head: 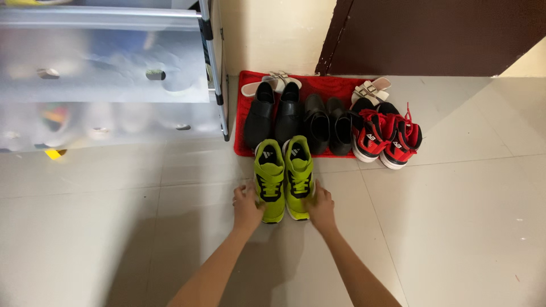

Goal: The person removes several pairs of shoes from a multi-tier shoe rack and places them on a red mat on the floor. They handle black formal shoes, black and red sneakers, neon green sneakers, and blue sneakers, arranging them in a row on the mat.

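Observation:
A pair of lime-green sneakers [284, 177] stands side by side on the tiled floor, heels toward me and toes over the front edge of a red mat [333, 86]. My left hand [247, 206] rests against the outer heel of the left sneaker. My right hand [320, 206] presses the outer heel of the right sneaker. Both hands cup the shoes from the sides; neither shoe is lifted.
On the mat stand black dress shoes [274, 113], black slip-ons [329, 124], red-and-black sneakers [388, 135] and pale sandals [371, 90]. A frosted plastic shoe cabinet [108, 74] stands at the left. A dark brown door [432, 34] is behind the mat.

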